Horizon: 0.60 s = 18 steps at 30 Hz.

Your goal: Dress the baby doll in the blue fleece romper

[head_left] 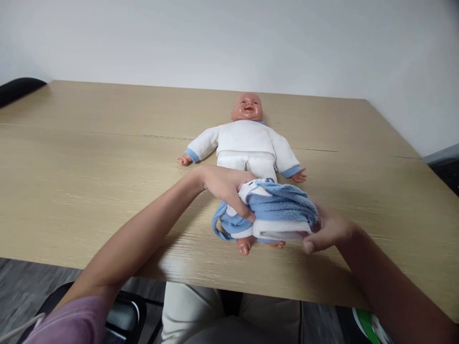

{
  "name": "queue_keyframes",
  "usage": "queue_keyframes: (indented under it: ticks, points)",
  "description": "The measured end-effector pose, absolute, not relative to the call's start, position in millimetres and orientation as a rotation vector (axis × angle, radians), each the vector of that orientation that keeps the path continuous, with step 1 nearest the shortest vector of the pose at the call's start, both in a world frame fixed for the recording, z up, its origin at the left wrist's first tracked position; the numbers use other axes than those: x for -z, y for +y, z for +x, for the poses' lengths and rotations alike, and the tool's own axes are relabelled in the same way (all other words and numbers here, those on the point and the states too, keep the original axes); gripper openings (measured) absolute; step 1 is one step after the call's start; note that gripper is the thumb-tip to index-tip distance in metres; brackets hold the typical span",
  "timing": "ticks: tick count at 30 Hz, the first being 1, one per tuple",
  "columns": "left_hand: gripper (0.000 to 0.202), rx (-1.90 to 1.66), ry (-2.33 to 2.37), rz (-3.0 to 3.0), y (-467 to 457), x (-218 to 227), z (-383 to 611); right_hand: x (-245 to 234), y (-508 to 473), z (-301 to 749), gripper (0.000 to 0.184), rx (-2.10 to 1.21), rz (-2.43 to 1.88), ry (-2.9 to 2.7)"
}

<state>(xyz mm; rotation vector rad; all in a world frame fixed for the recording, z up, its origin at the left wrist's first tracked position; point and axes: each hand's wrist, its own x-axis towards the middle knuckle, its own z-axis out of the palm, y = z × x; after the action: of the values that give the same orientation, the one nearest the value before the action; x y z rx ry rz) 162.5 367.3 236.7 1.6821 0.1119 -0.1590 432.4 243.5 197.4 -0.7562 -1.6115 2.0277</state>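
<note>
"Looking down from the remote station, I find the folded cloth (281, 208) just below and right of the frame's centre, in front of the doll's (246, 136) legs. Why do I need both hands on it?"

"I'd say because it's soft and layered: one hand alone would probably let the blue folds fan out. My left hand (227, 184) clasps the left side, thumb pressed over the front, fingers mostly hidden behind. My right hand (328, 229) pinches the lower right corner, thumb in front."

"Is it resting on the doll?"

"I can't tell whether it touches. I see only that it hides the shins, with the feet (245, 246) showing below. The doll lies face up along the table (107, 200), head towards the top of the frame, presumably so its legs are nearest me."

"And the arms?"

"My left forearm slants up from the lower left, wrist bent so the hand slopes down to the right. My right comes in from the lower right, lower, thumb pointing left. A blue loop (214, 229) hangs loose on the bundle's left side."
</note>
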Motion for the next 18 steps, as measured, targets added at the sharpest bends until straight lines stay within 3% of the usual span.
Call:
queue_keyframes:
  ticks: [7,13,18]
  points:
    - [0.018,0.035,0.251,1.804,373.9,-227.6,153.9,-182.1,251.3,426.7,0.037,-1.418,-1.127,-1.593]
    - [0.044,0.059,0.167,1.715,367.1,-228.7,153.0,-182.6,250.6,411.6,0.045,-1.184,-1.201,-1.485]
    - [0.033,-0.072,0.298,1.879,353.9,-231.5,163.4,-200.5,197.9,371.4,0.041,-0.949,-1.471,-1.225]
